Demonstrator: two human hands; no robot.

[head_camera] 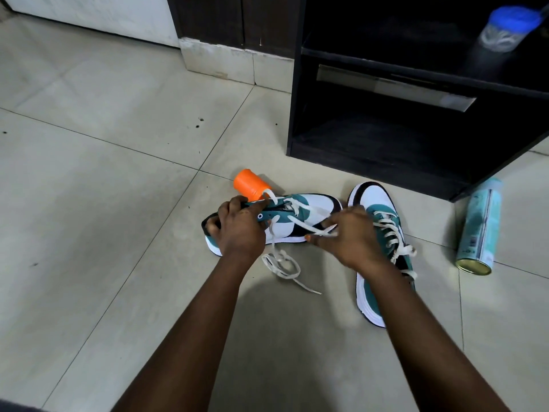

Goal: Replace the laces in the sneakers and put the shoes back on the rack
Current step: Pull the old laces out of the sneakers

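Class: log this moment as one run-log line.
left hand: grips sneaker | right hand: pinches lace | second sneaker: laced, floor

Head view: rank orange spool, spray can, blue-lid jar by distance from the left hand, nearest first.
From the left hand:
1. Orange spool, on the floor just beyond the hand.
2. Spray can, lying on the floor far right.
3. Blue-lid jar, up on the rack shelf, top right.

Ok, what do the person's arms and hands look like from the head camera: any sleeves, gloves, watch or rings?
Both forearms are bare up to the frame's lower edge, with no sleeves showing. The left hand and right hand wear no gloves; no watch, bracelet or ring is visible.
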